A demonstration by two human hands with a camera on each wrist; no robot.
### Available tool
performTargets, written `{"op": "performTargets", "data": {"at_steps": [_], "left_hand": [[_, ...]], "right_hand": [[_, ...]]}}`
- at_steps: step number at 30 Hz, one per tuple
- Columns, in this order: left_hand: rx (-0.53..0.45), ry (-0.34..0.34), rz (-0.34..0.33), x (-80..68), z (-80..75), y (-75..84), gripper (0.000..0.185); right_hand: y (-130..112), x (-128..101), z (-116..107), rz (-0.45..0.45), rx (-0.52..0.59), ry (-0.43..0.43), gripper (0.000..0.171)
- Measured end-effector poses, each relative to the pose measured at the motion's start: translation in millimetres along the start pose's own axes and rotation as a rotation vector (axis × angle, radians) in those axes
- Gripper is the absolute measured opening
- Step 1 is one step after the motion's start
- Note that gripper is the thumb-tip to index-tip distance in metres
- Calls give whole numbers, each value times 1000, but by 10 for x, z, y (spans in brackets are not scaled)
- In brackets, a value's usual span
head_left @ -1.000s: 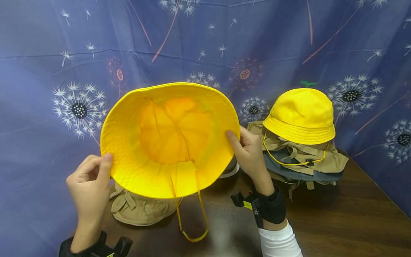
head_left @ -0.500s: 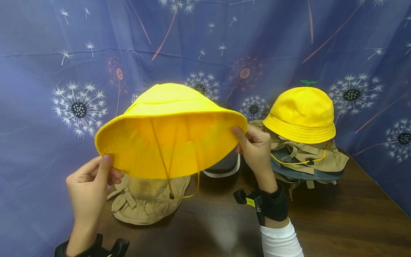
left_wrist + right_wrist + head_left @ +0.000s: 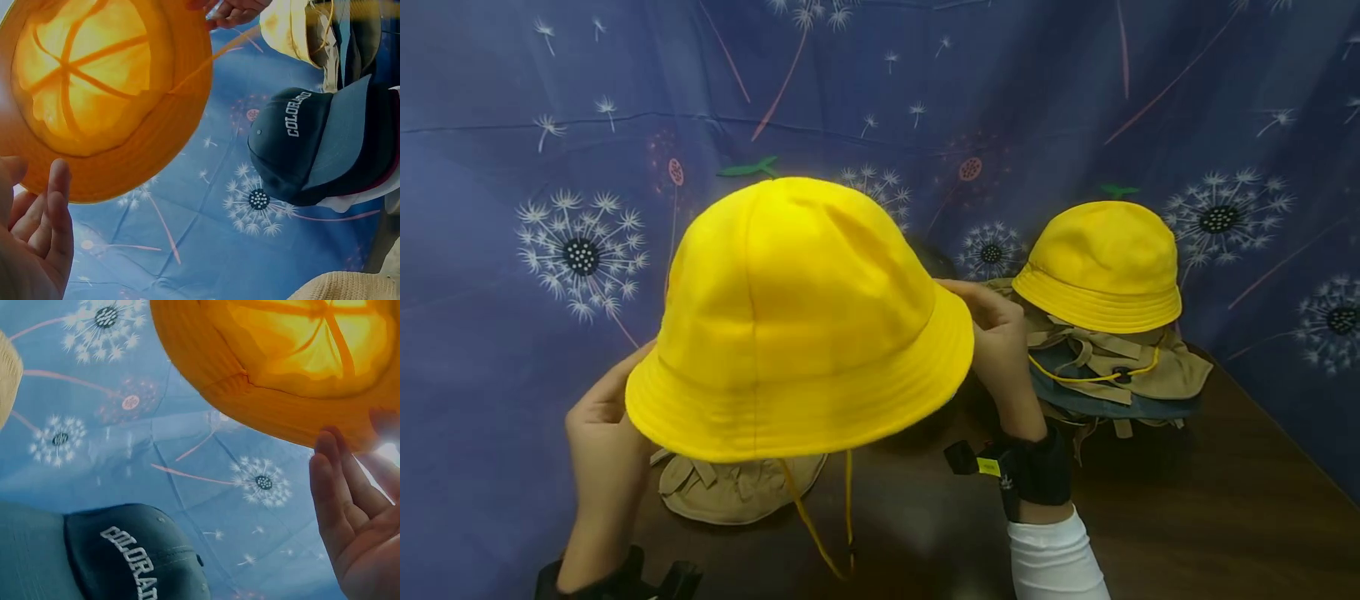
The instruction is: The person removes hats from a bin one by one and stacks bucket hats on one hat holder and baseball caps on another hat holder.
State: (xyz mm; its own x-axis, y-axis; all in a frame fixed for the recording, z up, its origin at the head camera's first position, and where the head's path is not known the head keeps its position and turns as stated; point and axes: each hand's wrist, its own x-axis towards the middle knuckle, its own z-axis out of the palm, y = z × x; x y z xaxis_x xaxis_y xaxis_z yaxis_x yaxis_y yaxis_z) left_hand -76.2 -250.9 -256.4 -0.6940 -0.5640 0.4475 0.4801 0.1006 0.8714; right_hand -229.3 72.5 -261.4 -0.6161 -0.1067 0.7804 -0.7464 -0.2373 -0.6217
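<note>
1. The yellow bucket hat [image 3: 797, 321] is held crown up above the near-left of the bench [image 3: 1210, 517], its chin cord dangling.
2. The left hand [image 3: 602, 417] and right hand [image 3: 996, 337] each grip its brim at opposite sides.
3. Judged from this, the hat is not yet set down; a stack of hats [image 3: 1108, 333] stands far right, a khaki hat [image 3: 730, 492] below.

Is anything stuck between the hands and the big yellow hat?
No. The left hand and right hand both touch the brim of the yellow hat directly, one on each side. Nothing visible sits between fingers and brim.
</note>
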Motion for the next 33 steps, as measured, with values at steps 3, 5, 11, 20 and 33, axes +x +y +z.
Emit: {"op": "performTargets", "data": {"at_steps": [3, 5, 11, 20, 33], "left_hand": [[-31, -32, -9, 18, 22, -37, 37], [-45, -72, -8, 34, 33, -68, 36], [-219, -367, 7, 94, 77, -174, 38], [-462, -574, -108, 156, 435, -214, 40], [-345, -552, -144, 430, 1555, -121, 47]], "right_hand": [[1, 7, -44, 100, 10, -17, 25], [11, 5, -73, 159, 66, -37, 24], [27, -34, -162, 249, 314, -81, 29], [-158, -40, -506, 328, 614, -176, 48], [-650, 316, -1180, 345, 584, -78, 39]]}}
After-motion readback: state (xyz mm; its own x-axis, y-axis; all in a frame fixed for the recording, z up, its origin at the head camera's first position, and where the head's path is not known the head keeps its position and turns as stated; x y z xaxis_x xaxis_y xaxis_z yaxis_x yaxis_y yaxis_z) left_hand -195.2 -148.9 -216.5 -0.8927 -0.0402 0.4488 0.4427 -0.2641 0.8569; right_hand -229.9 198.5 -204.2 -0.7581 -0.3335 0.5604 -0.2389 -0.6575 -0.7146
